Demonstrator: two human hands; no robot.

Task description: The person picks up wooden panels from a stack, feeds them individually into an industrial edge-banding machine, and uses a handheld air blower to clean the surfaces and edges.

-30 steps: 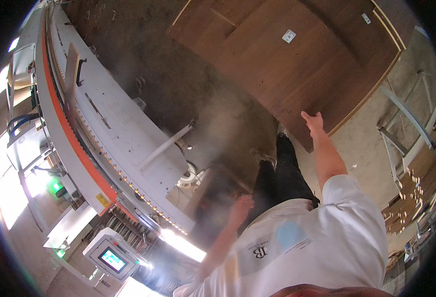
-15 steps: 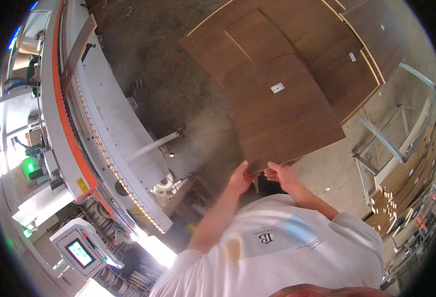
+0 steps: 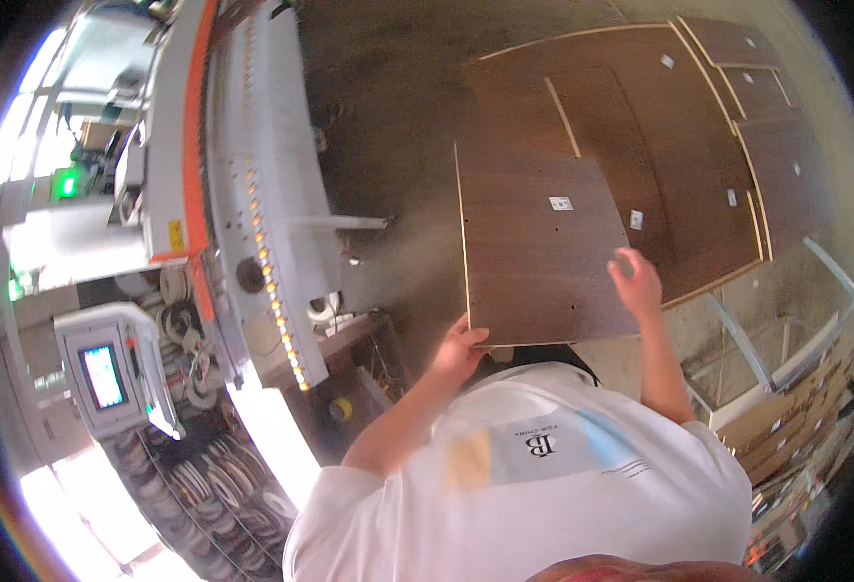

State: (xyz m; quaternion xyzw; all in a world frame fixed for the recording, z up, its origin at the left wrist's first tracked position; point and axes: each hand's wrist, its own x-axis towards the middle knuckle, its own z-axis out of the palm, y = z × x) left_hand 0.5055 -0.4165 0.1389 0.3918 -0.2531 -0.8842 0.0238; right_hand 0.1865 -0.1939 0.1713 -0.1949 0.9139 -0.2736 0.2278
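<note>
A dark brown wood panel [image 3: 529,267] with a small white label and a few drilled holes is held in front of my body. My left hand [image 3: 460,351] grips its near left corner, the thumb lying on the top face. Beside the panel's right edge is my right hand [image 3: 638,283], its fingers apart; whether the fingertips touch the panel I cannot tell. Beyond it lie more brown panels [image 3: 704,209], overlapping, with pale unfinished edges and white labels.
To the left stands a long white machine [image 3: 291,281] with an orange strip and a row of yellow rollers. Its control screen [image 3: 103,376] is near left, above racked rolls of edging [image 3: 223,485]. A metal frame [image 3: 742,344] and stacked boards [image 3: 796,417] are on the right.
The held panel has come closer and turned, its left edge now pointing away from me. My right hand has left the near edge and moved right and up, opening. The view has swung.
</note>
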